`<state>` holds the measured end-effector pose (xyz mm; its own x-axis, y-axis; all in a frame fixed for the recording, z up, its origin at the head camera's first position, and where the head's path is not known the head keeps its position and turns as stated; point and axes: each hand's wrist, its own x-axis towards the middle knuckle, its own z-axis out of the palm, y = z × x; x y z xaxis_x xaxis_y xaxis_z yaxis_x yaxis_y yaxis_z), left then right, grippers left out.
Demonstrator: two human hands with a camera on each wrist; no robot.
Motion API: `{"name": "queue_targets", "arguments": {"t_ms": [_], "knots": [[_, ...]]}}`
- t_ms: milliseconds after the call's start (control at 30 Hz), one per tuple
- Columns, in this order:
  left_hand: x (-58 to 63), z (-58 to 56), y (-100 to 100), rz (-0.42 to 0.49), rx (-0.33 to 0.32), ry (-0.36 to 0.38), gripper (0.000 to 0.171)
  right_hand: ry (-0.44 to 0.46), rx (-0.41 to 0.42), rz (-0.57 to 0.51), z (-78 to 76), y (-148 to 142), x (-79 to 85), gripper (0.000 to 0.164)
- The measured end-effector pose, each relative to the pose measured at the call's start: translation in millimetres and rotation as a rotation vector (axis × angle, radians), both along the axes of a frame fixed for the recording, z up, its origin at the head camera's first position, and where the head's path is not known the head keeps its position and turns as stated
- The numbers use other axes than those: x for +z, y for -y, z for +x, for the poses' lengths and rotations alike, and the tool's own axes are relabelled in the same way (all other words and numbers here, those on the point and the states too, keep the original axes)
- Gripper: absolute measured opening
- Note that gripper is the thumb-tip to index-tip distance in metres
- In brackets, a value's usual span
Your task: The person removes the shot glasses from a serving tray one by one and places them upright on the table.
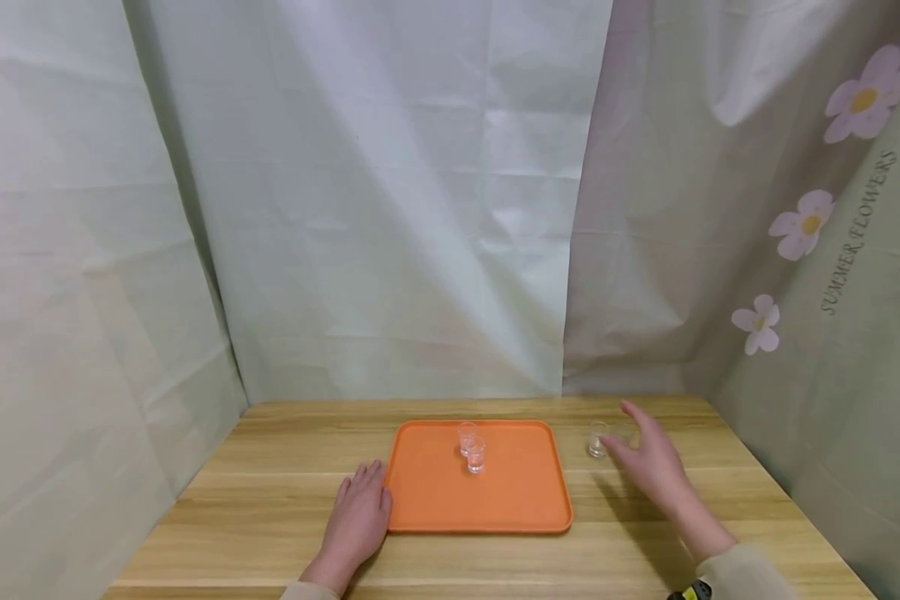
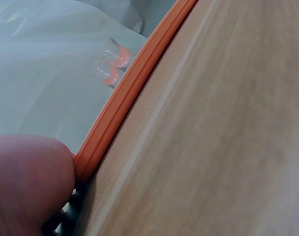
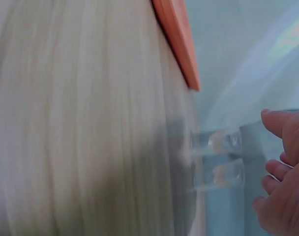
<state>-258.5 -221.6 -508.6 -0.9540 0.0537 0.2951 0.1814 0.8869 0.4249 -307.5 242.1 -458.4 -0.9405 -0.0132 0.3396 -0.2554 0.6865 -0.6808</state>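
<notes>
My left hand (image 1: 356, 512) lies flat on the table, its thumb side against the left rim of an orange tray (image 1: 435, 504). In the left wrist view the thumb (image 2: 31, 182) meets the tray's corner. Two small clear shot glasses (image 1: 476, 456) stand close together on the tray, toward its back. Right of the tray, two more shot glasses (image 1: 597, 440) stand on the table. Over them reaches my right hand (image 1: 654, 458), thumb and fingers spread apart, partly hiding the farther glass. The right wrist view has both glasses (image 3: 218, 142) apart from the fingers, with nothing held.
The wooden table (image 1: 300, 433) is bordered by pale cloth (image 1: 390, 250) at the back and both sides. Flowers and lettering are printed on the right-hand cloth (image 1: 870, 375). A dark and yellow band (image 1: 692, 592) shows at the right wrist.
</notes>
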Motion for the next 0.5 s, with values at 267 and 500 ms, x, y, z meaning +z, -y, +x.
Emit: {"name": "queue_targets", "arguments": {"t_ms": [267, 500], "knots": [[-2.3, 0.1, 1, 0.001, 0.002, -0.004, 0.045, -0.08, 0.049, -0.018, 4.9, 33, 1.4, 0.072], [-0.4, 1.6, 0, -0.001, -0.001, -0.018, 0.045, -0.066, 0.097, -0.029, 6.0, 63, 0.0, 0.068]]}}
